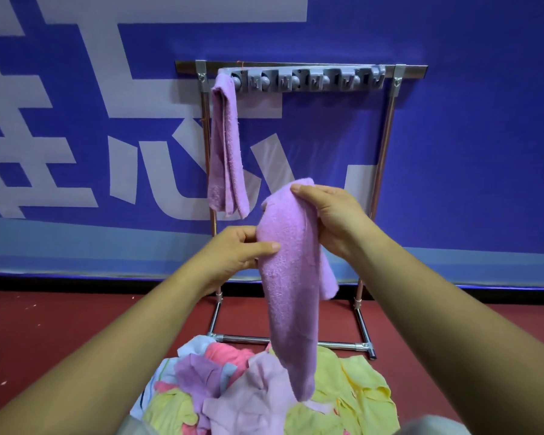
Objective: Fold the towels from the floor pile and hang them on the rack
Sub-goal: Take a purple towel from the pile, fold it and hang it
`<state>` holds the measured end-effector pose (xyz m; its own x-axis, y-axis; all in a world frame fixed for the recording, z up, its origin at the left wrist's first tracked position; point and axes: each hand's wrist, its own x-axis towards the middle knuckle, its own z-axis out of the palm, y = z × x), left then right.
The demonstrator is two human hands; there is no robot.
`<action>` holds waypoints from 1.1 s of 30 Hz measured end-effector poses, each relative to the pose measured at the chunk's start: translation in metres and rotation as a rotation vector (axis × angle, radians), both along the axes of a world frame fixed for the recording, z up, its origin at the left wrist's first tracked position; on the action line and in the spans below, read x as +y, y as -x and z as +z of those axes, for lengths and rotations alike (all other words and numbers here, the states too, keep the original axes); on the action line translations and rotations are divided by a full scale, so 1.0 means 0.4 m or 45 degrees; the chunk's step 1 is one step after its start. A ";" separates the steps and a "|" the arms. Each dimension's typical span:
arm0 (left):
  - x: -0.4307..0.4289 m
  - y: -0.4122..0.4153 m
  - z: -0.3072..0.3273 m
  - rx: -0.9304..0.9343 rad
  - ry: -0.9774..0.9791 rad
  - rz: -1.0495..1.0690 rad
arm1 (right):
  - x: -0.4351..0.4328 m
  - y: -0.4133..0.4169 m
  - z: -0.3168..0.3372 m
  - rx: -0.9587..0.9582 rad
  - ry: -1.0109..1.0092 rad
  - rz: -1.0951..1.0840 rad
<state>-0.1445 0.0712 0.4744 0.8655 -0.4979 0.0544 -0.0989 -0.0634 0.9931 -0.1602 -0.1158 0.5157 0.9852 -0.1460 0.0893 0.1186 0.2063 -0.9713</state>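
Note:
A lilac towel (291,287) hangs folded lengthwise in the air between my hands. My right hand (330,215) grips its top end from the right. My left hand (239,249) pinches its left edge a little lower, thumb across the front. Its lower tip dangles just above the floor pile (264,394) of yellow, pink, lilac and pale blue towels. Behind stands the metal rack (387,127) with a grey strip of hooks (311,80) along its top bar. Another folded lilac towel (226,146) hangs from the leftmost hook.
A blue and white banner wall (484,120) runs right behind the rack. The floor (60,324) is dark red. The rack's base tubes (292,340) lie on the floor just beyond the pile. The hooks to the right of the hung towel are bare.

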 end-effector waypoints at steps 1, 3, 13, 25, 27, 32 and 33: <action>-0.002 0.004 -0.005 -0.024 -0.015 0.011 | -0.006 -0.002 0.004 0.000 0.009 -0.024; -0.010 0.009 -0.010 -0.039 0.020 0.045 | -0.016 -0.004 0.012 0.013 0.002 -0.037; -0.056 -0.011 0.057 0.060 0.399 0.207 | -0.041 0.022 -0.049 0.193 0.009 0.290; -0.030 -0.011 0.025 0.121 0.325 0.155 | -0.005 0.033 -0.043 0.021 -0.009 0.055; -0.031 -0.005 0.003 0.114 0.276 0.176 | -0.005 0.033 -0.038 0.017 -0.024 0.015; -0.067 0.006 -0.013 0.125 0.451 0.177 | -0.023 0.049 -0.029 0.069 -0.088 -0.061; -0.077 0.007 -0.006 0.136 0.489 0.176 | -0.030 0.054 -0.026 0.082 -0.077 -0.078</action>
<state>-0.1471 0.0403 0.4721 0.9337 -0.3374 0.1195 -0.0104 0.3081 0.9513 -0.1816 -0.1278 0.5051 0.9776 -0.2098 0.0154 0.0709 0.2593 -0.9632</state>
